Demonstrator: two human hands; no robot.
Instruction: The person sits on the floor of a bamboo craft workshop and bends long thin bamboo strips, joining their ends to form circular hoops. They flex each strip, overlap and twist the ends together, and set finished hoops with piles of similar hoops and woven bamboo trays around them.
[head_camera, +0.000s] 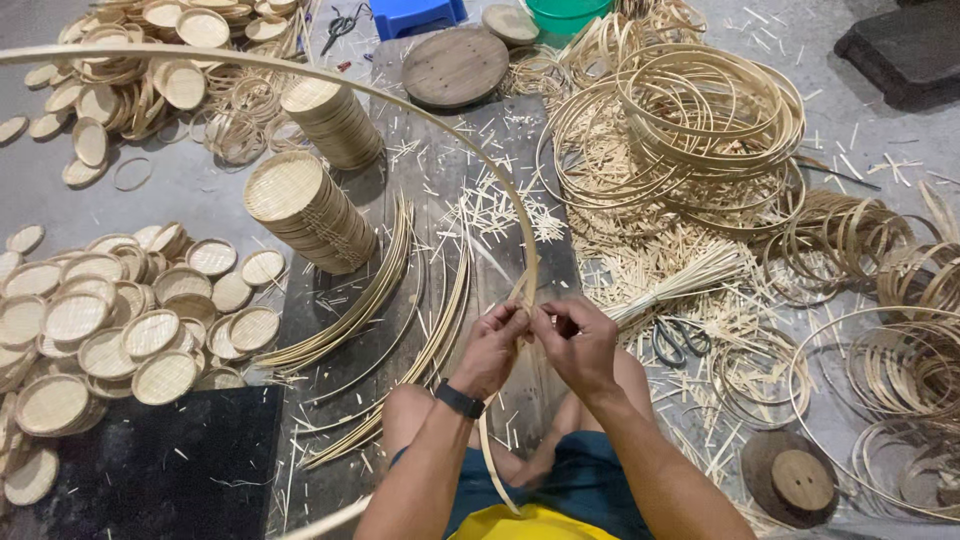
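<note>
Your left hand and right hand are pressed close together over your knees, both pinched shut on the same long bamboo strip. Fingers are curled tight around it right where the strip crosses itself. From your grip it arcs up and far to the left in a big hoop shape, and its loose tail drops down near you between your legs. There's a black band on your left wrist.

Just right of your hands you've got a bundle of thin bamboo sticks lying on the floor, with a pair of scissors near it. Left of your hands, a few curved bamboo strips lie on the dark wooden board. Further left on that board sits a tilted stack of woven round lids, and a second stack beyond it. Loose woven discs are spread at far left. At far right there's a heap of bamboo hoops, and a round wooden disc sits at the far end.
</note>
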